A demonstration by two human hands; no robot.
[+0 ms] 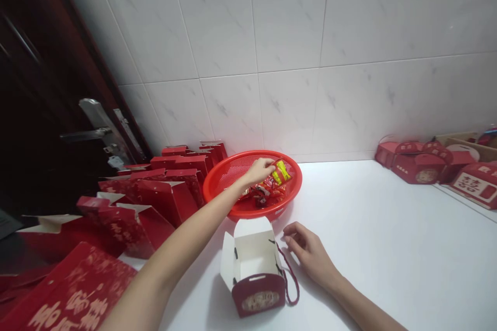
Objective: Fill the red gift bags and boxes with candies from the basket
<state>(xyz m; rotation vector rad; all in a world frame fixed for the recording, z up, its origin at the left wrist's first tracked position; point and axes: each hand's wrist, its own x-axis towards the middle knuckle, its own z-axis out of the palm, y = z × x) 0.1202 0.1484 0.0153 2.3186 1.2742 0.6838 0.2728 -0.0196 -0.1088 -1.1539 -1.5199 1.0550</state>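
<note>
At twelve o'clock, my left hand (262, 169) pinches a packet (281, 172) by one edge, so it might slip. My right hand (306, 249) curls loosely.

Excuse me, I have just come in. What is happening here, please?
A person's left hand holds a yellow-and-red packet over a red basket with other wrapped pieces inside. The right hand, holding nothing, is beside an open box with a cord handle. Red bags stand at left; red boxes sit at right.
</note>
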